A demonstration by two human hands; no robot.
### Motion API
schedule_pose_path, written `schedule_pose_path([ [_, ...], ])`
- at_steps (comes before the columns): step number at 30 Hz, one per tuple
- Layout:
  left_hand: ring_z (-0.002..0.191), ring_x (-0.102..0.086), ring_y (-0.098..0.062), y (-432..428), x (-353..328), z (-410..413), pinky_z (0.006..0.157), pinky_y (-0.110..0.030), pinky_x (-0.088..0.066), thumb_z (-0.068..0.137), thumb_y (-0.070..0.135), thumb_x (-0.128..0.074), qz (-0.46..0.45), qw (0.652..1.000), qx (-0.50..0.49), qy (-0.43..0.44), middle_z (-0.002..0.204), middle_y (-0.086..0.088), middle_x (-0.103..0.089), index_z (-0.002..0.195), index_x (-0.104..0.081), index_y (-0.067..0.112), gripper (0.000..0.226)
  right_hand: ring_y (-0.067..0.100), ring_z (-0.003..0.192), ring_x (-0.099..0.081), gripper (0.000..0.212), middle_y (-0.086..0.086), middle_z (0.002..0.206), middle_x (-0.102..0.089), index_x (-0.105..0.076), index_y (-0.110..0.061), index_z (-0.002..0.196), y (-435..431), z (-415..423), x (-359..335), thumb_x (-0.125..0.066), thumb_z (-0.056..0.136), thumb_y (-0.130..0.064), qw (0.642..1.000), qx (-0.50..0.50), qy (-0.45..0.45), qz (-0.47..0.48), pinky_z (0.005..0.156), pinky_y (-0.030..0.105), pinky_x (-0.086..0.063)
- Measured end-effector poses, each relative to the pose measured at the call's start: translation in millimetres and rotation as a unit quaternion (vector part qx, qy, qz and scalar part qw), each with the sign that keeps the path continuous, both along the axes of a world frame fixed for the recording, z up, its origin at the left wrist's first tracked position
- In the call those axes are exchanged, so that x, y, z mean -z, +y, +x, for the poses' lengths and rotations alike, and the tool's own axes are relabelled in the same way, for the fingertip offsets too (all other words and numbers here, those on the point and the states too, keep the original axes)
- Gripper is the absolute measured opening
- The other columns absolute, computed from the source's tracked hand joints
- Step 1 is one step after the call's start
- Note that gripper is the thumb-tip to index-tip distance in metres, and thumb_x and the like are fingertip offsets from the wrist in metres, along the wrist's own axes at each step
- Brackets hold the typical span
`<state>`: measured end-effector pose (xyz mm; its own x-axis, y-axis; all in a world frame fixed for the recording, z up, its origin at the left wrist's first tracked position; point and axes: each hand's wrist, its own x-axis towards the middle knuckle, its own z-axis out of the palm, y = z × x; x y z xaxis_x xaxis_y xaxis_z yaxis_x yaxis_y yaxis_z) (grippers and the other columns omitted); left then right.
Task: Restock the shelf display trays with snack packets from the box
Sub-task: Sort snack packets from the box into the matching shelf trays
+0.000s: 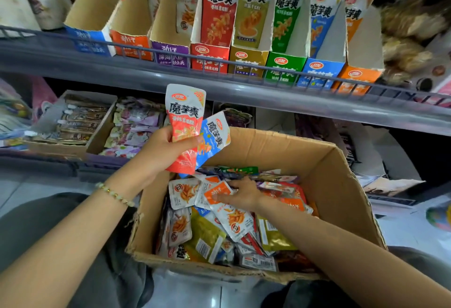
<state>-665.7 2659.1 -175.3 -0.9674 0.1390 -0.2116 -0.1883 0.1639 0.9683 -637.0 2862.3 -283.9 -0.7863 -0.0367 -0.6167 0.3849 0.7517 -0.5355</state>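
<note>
The left grip (168, 146) clasps a red packet (184, 112) standing upright above it, with a blue packet (216, 137) leaning right. The right grip (241, 194) is in the box (305, 156), its hold unclear.

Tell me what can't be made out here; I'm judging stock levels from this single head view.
Head view only:
- Left hand: any packets behind the red packet and blue packet, hidden by them.
- Right hand: its grip on the orange packet, fingertips unclear.
- Cardboard box: lower layers, covered by top packets.
- Upper-right goods: blurred.
</note>
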Motion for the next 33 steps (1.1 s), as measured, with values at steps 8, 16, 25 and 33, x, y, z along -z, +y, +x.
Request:
schedule_pose_path([
  [8, 0.077, -0.067, -0.003, 3.9, -1.9, 5.9, 0.061, -0.014, -0.051, 0.083, 0.023, -0.071, -0.001, 1.000, 0.004, 0.002, 0.094, 0.006, -0.070, 0.106, -0.064, 0.020, 0.024, 0.013, 0.121, -0.045, 0.059, 0.000, 0.142, -0.040, -0.047, -0.014, 0.123, 20.3, 48.7, -23.6, -0.073, 0.080, -0.045, 0.991, -0.112, -0.004, -0.067, 0.098, 0.023, -0.037],
  [16, 0.085, -0.066, -0.005, 5.7, -5.0, 8.2, 0.064, -0.016, -0.050, 0.083, 0.025, -0.071, 0.004, 1.000, 0.014, -0.013, 0.100, 0.008, -0.069, 0.111, -0.062, 0.022, 0.029, 0.020, 0.126, -0.047, 0.090, 0.001, 0.141, -0.043, -0.035, -0.015, 0.142, 9.7, 24.0, -23.7, -0.087, 0.069, -0.027, 0.992, -0.046, -0.088, -0.074, 0.106, 0.034, -0.042],
  [25, 0.086, -0.069, -0.009, 9.6, -1.6, 6.2, 0.068, -0.023, -0.054, 0.071, 0.016, -0.079, 0.045, 0.998, 0.033, -0.036, 0.102, 0.003, -0.072, 0.109, -0.063, 0.023, 0.041, 0.033, 0.095, -0.061, 0.043, 0.007, 0.114, -0.071, -0.071, -0.025, 0.108, 55.2, 28.6, -51.8, -0.076, 0.074, -0.050, 0.977, -0.017, -0.110, -0.184, 0.079, 0.040, -0.050],
  [33, 0.073, -0.071, -0.005, 26.6, 12.6, 17.7, 0.060, -0.018, -0.053, 0.068, 0.038, -0.075, 0.033, 0.997, 0.060, -0.036, 0.084, 0.010, -0.075, 0.094, -0.066, 0.027, 0.030, 0.020, 0.073, -0.073, 0.031, 0.014, 0.090, -0.075, -0.071, -0.002, 0.095, 117.8, 47.6, -63.6, -0.078, 0.072, -0.021, 0.953, 0.211, 0.006, -0.218, 0.068, 0.030, -0.059],
])
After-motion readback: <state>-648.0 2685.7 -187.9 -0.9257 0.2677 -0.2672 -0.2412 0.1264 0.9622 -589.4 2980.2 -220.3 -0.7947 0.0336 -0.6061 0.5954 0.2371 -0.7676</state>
